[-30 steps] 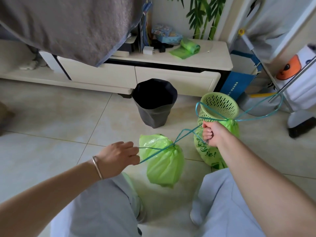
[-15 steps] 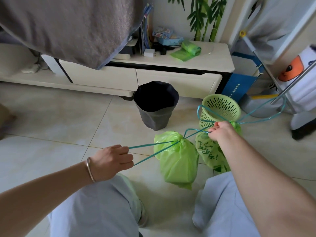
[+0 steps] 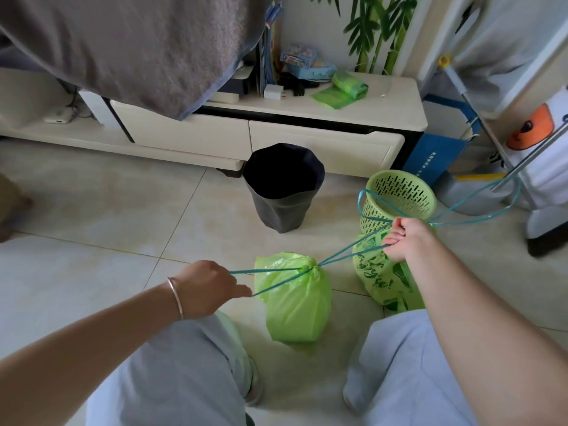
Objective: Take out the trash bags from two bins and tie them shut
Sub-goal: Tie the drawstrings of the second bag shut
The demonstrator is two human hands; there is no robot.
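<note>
Pulling outward, my left hand (image 3: 209,289) and right hand (image 3: 405,239) each gripped the teal drawstring (image 3: 276,269); the green bag (image 3: 296,299) stood between my knees. Even, opposed tension should cinch its neck.

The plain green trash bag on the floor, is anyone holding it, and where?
Both hands hold the trash bag only by its blue drawstring: left hand one side, right hand the other.

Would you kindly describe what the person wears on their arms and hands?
Both forearms are bare, with no sleeves in view. The left hand has a thin silver bangle at its wrist. The right hand shows no jewellery or glove.
</note>
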